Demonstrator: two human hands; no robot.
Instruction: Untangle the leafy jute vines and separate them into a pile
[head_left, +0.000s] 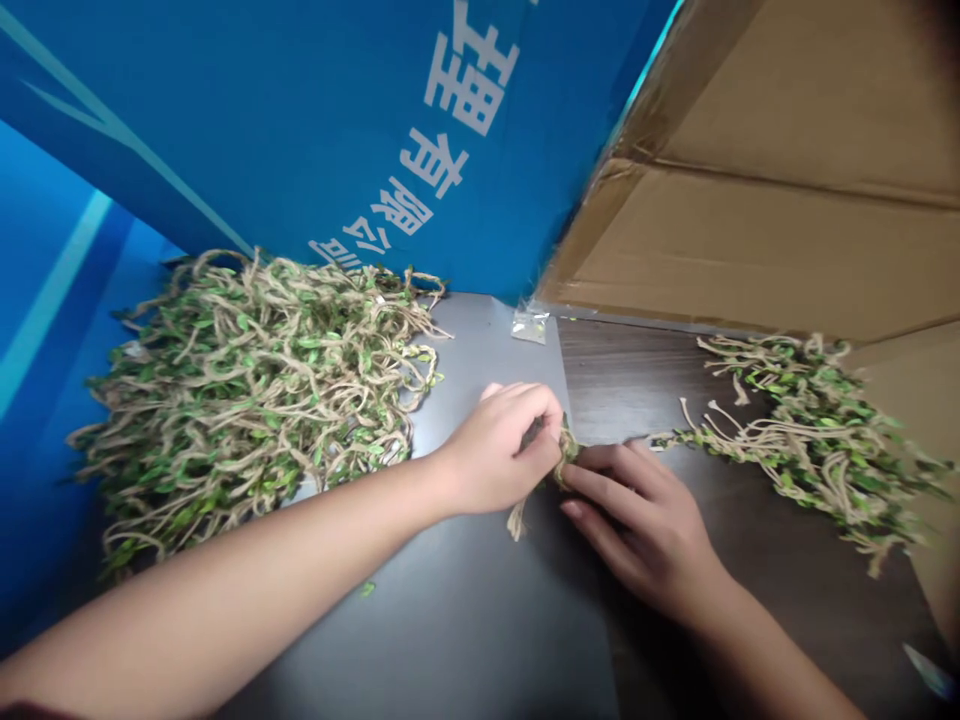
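Observation:
Near the middle of the table, my left hand [510, 445] pinches a short piece of leafy twine [567, 452], and its frayed tan ends hang below the palm. My right hand [645, 520] meets it from the right, its fingertips closed on the same twine. A large heap of tan twine with green leaves [277, 380] lies to the left, beyond my left forearm. On the right, a smaller pile of similar leafy twine [817, 440] rests on dark wood, with loose ends pointing towards my right hand.
A blue panel with white characters [465, 90] stands at the back. Cardboard [765, 250] rises at the back right. A small clear packet [529, 326] lies between them on the grey surface [450, 620]. A green leaf scrap [367, 589] lies below my left forearm.

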